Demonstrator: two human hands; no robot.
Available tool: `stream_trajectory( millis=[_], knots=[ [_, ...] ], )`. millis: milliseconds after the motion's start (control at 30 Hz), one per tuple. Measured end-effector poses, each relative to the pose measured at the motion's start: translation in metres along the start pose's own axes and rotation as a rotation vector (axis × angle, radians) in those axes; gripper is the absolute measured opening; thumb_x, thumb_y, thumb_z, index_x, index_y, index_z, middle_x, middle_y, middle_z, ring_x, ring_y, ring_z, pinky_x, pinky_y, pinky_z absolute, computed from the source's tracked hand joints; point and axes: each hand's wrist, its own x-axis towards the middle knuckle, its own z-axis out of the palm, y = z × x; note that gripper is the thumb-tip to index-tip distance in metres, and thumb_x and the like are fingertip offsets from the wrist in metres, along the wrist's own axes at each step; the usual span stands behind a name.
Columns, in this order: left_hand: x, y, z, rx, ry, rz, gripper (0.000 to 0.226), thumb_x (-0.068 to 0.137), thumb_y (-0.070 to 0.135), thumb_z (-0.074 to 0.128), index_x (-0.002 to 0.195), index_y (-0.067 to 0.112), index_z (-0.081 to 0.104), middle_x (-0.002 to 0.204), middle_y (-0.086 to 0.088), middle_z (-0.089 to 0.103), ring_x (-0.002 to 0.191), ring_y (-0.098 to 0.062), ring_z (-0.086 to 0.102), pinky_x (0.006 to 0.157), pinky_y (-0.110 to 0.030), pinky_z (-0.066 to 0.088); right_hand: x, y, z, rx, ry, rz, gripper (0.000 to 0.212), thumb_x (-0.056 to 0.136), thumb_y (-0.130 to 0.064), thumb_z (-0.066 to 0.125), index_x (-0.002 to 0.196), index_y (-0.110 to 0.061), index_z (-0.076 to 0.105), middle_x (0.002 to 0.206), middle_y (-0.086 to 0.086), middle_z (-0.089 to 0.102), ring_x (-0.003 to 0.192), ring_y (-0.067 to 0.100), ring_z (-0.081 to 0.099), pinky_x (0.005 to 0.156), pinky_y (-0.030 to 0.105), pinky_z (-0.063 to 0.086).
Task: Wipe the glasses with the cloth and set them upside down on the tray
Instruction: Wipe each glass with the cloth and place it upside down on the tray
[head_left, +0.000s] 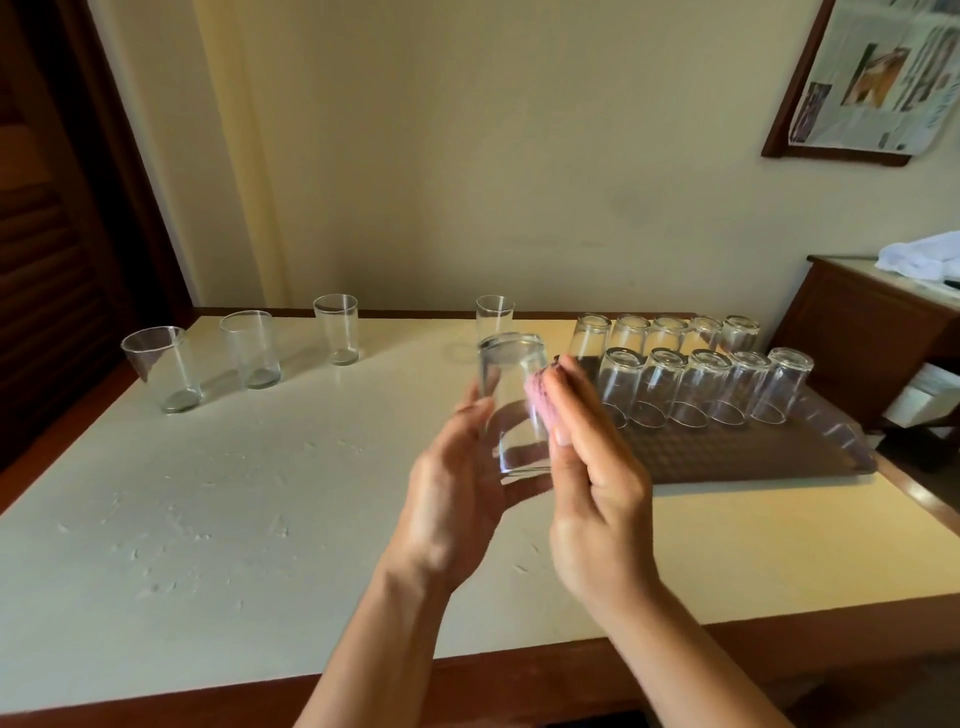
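**Head view: one glass held between two hands, ten upturned on the tray, four upright on the table**

Fifteen clear glasses show in all. Ten stand upside down on the brown tray (753, 457), in two rows of five, filling its far half; the near half of the tray is bare. Four upright glasses (336, 328) stand well apart along the far left part of the pale table (208, 519), one of them just behind the held glass. One glass (511, 400) is held in the air above the table, base up and mouth down, just left of the tray.

The tray sits at the table's right side, its right rim near the table edge. The near and middle tabletop is open, marked only by small wet streaks.

The left hand (457, 499) cups the glass from the left, fingers pointing up along its wall. The right hand (592, 467) presses a pink cloth (537, 397) flat against the right wall with straight fingers. Both forearms reach in from the bottom edge.
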Motion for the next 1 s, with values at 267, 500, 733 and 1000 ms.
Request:
stream_trajectory(
  millis=[267,500,733,1000],
  knots=[
    [0.003,-0.001,0.009,0.033,0.167,0.179,0.044,0.098,0.036,0.066,0.136,0.013,0.064,0.125,-0.012,0.071,0.11,-0.029,0.063,0.096,-0.046,0.049,0.004,-0.008,0.001,-0.08,-0.098,-0.022,0.037,0.105,0.0,0.046,0.141,0.004,0.052,0.157,0.015,0.043,0.148,0.023,0.041,0.119,0.037,0.039],
    [-0.001,-0.01,0.008,0.149,0.046,0.117,0.066,0.096,0.035,0.063,0.158,0.038,0.04,0.133,-0.008,0.069,0.101,-0.03,0.065,0.099,-0.051,0.052,0.032,0.003,-0.009,-0.089,0.001,-0.02,0.041,0.104,0.001,0.045,0.145,-0.005,0.045,0.156,0.015,0.044,0.149,0.024,0.04,0.121,0.046,0.036],
    [0.002,-0.004,0.003,0.173,0.04,0.083,0.062,0.1,0.056,0.052,0.158,0.044,0.035,0.133,-0.005,0.071,0.116,-0.031,0.069,0.102,-0.052,0.055,-0.007,0.002,-0.002,-0.05,-0.035,-0.015,0.04,0.104,0.002,0.045,0.143,0.003,0.048,0.159,0.016,0.04,0.148,0.028,0.041,0.118,0.044,0.041],
    [0.003,-0.014,0.01,0.247,0.109,0.19,0.069,0.092,0.047,0.068,0.155,0.03,0.046,0.132,-0.007,0.07,0.102,-0.027,0.065,0.091,-0.046,0.053,0.006,-0.002,-0.003,-0.048,-0.03,0.0,0.039,0.104,0.002,0.045,0.143,0.002,0.049,0.158,0.009,0.043,0.146,0.019,0.044,0.116,0.038,0.042]
  ],
)
